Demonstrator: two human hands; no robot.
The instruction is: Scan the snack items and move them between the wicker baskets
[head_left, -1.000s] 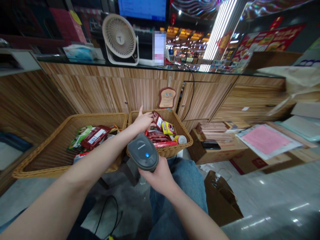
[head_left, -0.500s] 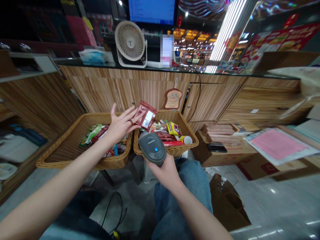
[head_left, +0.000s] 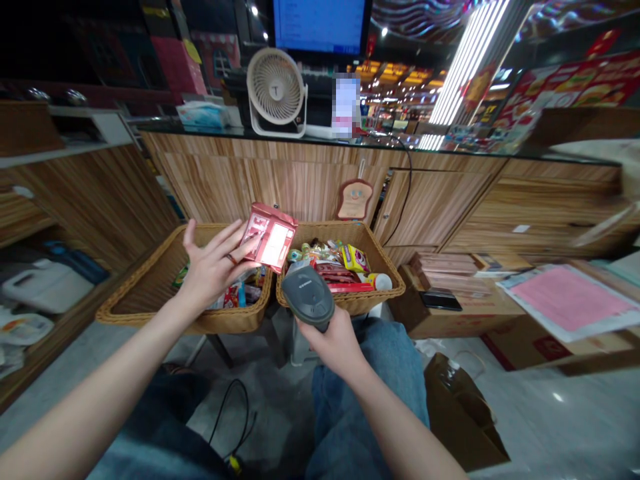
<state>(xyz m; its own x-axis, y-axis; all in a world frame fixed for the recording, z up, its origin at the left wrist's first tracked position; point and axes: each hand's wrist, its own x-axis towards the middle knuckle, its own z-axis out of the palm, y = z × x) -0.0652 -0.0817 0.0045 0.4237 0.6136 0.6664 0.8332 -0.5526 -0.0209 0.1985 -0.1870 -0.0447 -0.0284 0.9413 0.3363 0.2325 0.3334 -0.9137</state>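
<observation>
My left hand (head_left: 213,263) pinches a red snack packet (head_left: 261,235) by its edge, fingers stretched along it. The packet's white label faces me and is brightly lit. It hangs above the place where two wicker baskets meet. A dark grey barcode scanner (head_left: 307,297) is gripped in my right hand (head_left: 334,343), its head towards the packet, apart from it. The left basket (head_left: 143,283) holds several snack packs, partly hidden by my left arm. In the right basket (head_left: 393,273) lie red packets (head_left: 336,272), a yellow pack (head_left: 354,258) and a white-lidded tub (head_left: 381,281).
A wooden counter (head_left: 300,170) stands behind the baskets, with a fan (head_left: 275,87) and a monitor (head_left: 320,25) on top. At the right are cardboard boxes (head_left: 450,319), a phone (head_left: 441,301) and a paper bag (head_left: 460,413). A cable (head_left: 245,407) lies on the floor.
My left hand has drawn the red packet leftward, away from above the right basket. Its label is brighter. The blue light on the scanner no longer shows. The view has shifted slightly left.
</observation>
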